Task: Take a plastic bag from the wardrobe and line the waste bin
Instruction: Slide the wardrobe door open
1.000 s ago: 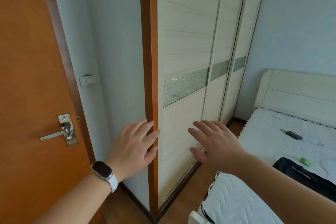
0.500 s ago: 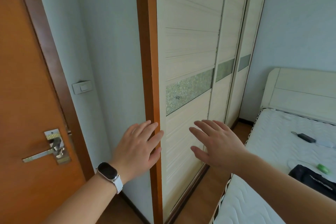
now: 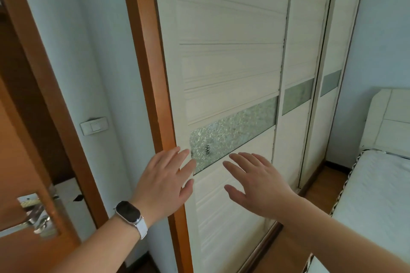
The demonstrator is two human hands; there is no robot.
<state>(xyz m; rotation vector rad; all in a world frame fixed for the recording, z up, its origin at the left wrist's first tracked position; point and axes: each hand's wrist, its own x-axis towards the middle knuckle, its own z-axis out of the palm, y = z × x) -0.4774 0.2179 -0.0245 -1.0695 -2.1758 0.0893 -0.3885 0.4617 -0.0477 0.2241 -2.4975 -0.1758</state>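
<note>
1. Left hand at 7 o'clock and right hand at 5, both flat, fingers spread, holding nothing.
2. Wardrobe fills 12 o'clock, doors closed. Can't tell if the hands touch it.
3. Bed at 4 o'clock.

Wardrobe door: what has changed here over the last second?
Both hands have come nearer the wardrobe door and higher: the left hand now reaches the frosted glass band, and the right hand is just below it. Nothing was taken hold of. Both hands stay open, and the door stays shut.
</note>
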